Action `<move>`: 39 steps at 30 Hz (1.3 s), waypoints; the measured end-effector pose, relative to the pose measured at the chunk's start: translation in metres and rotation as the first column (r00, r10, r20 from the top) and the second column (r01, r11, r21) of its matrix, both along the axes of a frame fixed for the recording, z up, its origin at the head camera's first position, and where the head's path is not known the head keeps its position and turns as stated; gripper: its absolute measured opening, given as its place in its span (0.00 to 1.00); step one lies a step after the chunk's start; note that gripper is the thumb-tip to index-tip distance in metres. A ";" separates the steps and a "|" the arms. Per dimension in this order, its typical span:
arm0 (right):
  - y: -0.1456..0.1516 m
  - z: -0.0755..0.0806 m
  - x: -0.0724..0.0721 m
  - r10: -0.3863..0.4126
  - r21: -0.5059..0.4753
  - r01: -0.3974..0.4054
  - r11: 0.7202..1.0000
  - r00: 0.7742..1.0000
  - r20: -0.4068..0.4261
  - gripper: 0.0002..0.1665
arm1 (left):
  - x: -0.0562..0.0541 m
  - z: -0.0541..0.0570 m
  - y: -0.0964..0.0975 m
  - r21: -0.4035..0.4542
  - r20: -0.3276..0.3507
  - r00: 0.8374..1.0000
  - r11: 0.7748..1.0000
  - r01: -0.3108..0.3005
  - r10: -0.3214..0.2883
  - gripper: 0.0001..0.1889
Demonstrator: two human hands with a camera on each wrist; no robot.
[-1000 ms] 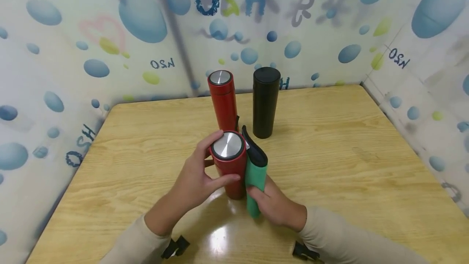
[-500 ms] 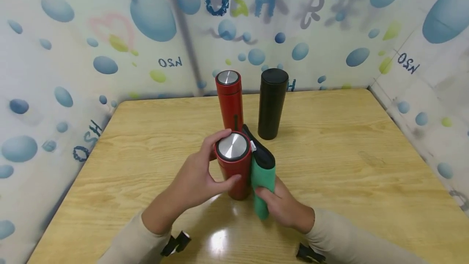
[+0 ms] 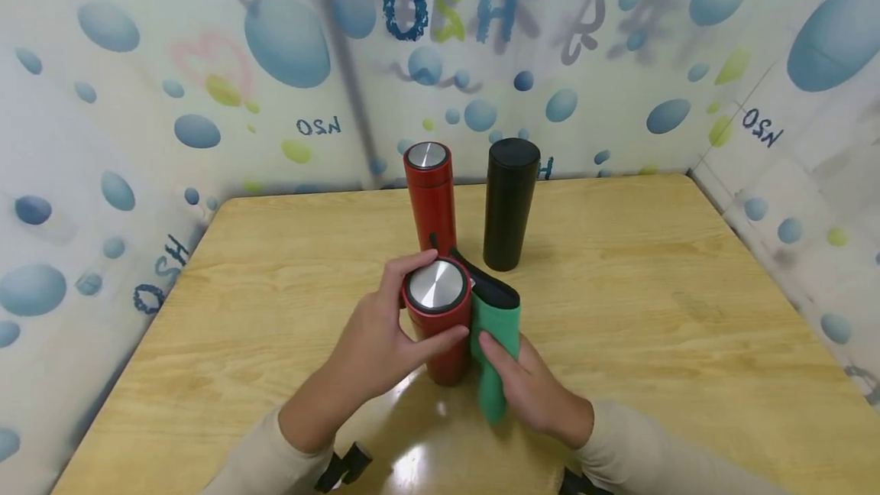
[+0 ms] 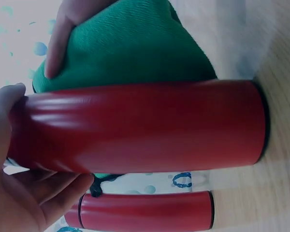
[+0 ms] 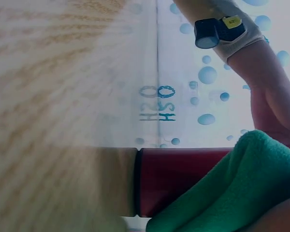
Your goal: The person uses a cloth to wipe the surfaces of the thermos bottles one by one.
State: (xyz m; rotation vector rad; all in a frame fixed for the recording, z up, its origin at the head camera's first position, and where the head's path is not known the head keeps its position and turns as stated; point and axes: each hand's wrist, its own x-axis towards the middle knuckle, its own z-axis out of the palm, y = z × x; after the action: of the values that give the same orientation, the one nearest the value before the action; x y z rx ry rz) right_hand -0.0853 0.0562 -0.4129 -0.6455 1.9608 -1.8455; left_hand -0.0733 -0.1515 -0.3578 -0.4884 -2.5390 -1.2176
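Observation:
A red thermos flask (image 3: 450,363) with a silver-topped lid stands upright on the table. My left hand (image 3: 371,346) grips its upper part, thumb across the near side and fingers behind. A green cloth (image 3: 496,323) with a black side and a small white tag lies along the flask's right side, held by my right hand (image 3: 532,392) with the thumb on top. In the left wrist view, the cloth (image 4: 135,48) covers the far side of the flask (image 4: 145,128). The right wrist view shows the cloth (image 5: 251,179) overlapping the flask's lower part (image 5: 166,169).
Behind the held flask stands a second red flask (image 3: 433,201), partly hidden by it. A black flask (image 3: 510,205) stands to the right of that one. The wooden table (image 3: 653,289) meets patterned walls (image 3: 584,37) at the back and sides.
My left thumb reaches farther across the flask. My right thumb sits higher on the cloth, whose black fold has flattened and spread. The head view has shifted slightly; the other flasks stand as before.

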 end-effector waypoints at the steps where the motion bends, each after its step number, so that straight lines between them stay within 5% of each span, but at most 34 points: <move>1: 0.000 0.001 0.001 -0.008 -0.009 0.008 1.000 1.000 -0.001 0.24 | 0.000 0.000 -0.001 -0.002 -0.001 1.000 1.000 0.013 -0.013 0.45; 14: -0.004 -0.007 -0.001 -0.035 0.028 0.035 0.999 0.999 0.015 0.22 | -0.003 0.004 -0.018 -0.015 -0.017 0.995 0.996 0.093 -0.094 0.43; 20: -0.001 -0.002 0.000 -0.063 -0.025 0.064 0.998 0.997 0.039 0.22 | -0.002 0.001 -0.018 0.042 0.011 0.993 0.992 0.118 -0.118 0.50; 26: -0.001 0.001 0.000 -0.090 -0.091 0.089 0.992 0.996 -0.005 0.21 | -0.003 0.000 -0.014 0.113 0.062 0.982 0.978 0.173 -0.180 0.46; 33: -0.002 -0.006 -0.005 -0.033 -0.087 0.032 0.996 0.999 -0.012 0.23 | -0.005 -0.012 0.001 0.296 0.229 0.963 0.952 0.073 -0.145 0.52; 36: -0.002 -0.005 -0.005 -0.056 -0.081 0.056 0.995 0.998 0.001 0.24 | -0.005 -0.017 0.005 0.330 0.216 0.969 0.943 0.046 -0.123 0.47; 39: -0.002 -0.002 -0.004 -0.120 -0.071 0.120 0.990 0.993 0.010 0.25 | -0.005 -0.017 0.003 0.260 0.124 0.990 0.965 0.027 -0.061 0.42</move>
State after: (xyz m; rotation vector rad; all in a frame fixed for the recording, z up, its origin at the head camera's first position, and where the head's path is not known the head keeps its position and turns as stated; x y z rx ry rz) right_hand -0.0888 0.0542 -0.4152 -0.5531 1.9774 -1.9942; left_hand -0.0788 -0.1488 -0.3748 -0.4173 -2.4328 -1.6186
